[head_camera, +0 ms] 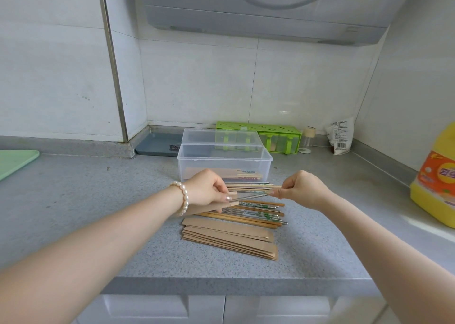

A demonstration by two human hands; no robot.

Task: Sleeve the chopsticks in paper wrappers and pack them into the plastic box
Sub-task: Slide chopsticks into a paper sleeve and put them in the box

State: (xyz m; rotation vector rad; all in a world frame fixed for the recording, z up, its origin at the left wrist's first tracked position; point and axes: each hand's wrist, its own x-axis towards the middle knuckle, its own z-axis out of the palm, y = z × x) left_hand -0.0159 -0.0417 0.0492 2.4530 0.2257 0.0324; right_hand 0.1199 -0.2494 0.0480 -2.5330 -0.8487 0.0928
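A clear plastic box stands open on the grey counter, with sleeved chopsticks lying inside. In front of it lies a loose pile of chopsticks, some wooden, some metal with green patterns. A stack of brown paper wrappers rests nearest to me. My left hand, with a pearl bracelet on the wrist, pinches a brown paper wrapper at its mouth. My right hand holds a pair of chopsticks by the right end. Their tips point into the wrapper's opening.
A green spice rack and a small jar stand behind the box. A yellow oil bottle is at the right edge. A grey tray sits back left, a green board far left. The counter's front edge is close.
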